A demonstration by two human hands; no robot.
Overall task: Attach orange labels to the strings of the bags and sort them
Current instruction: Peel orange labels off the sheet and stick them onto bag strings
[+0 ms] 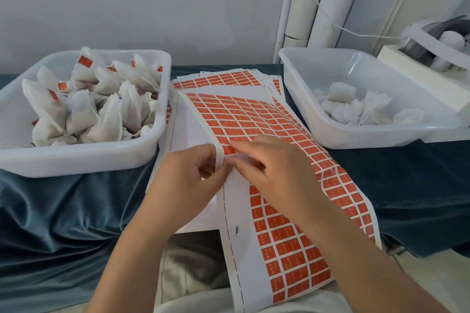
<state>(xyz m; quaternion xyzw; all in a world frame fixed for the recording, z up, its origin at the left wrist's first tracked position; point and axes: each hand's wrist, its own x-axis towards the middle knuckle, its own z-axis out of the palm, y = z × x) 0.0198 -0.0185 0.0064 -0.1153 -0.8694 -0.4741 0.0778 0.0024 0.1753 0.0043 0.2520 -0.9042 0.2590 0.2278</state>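
On the blue cloth (63,211), the left hand (193,180) pinched the edge of the label sheet (254,119), and the right hand (277,172) pinched it too.

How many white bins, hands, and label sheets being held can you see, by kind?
White bins: 2
Hands: 2
Held label sheet: 1
Total: 5
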